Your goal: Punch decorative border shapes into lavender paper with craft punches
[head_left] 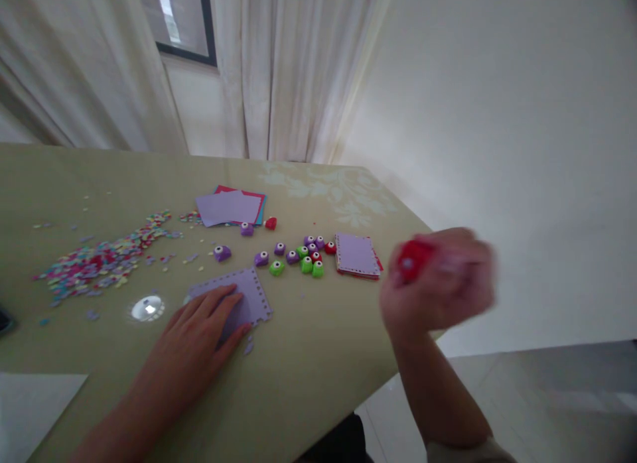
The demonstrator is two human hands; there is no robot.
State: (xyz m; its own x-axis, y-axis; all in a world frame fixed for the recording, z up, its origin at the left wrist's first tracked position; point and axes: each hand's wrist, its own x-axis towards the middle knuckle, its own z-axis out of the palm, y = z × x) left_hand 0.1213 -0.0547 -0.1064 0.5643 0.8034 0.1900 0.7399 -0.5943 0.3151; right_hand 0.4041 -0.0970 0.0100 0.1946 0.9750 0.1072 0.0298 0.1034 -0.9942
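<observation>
My left hand (pixel 199 324) lies flat on a light purple card (pixel 256 294), its fingers stretched out. Small holes run along the card's far and right edges, and purple paper bits (pixel 249 347) lie beside it. Raised off the table at the right, my right hand (pixel 442 277) is closed round a small red paper punch (pixel 414 260); motion blurs both. Beyond the card, several purple punches (pixel 261 258), green punches (pixel 277 268) and red punches (pixel 330 248) with eye-like buttons stand on the table.
A stack of hole-edged cards (pixel 357 254) lies right of the punches. Plain coloured cards (pixel 231 206) overlap farther back. Heaped paper confetti (pixel 107 261) spreads at left, near a shiny round spot (pixel 148 308). A white sheet (pixel 34 410) lies near left. The table's right edge runs beneath my right hand.
</observation>
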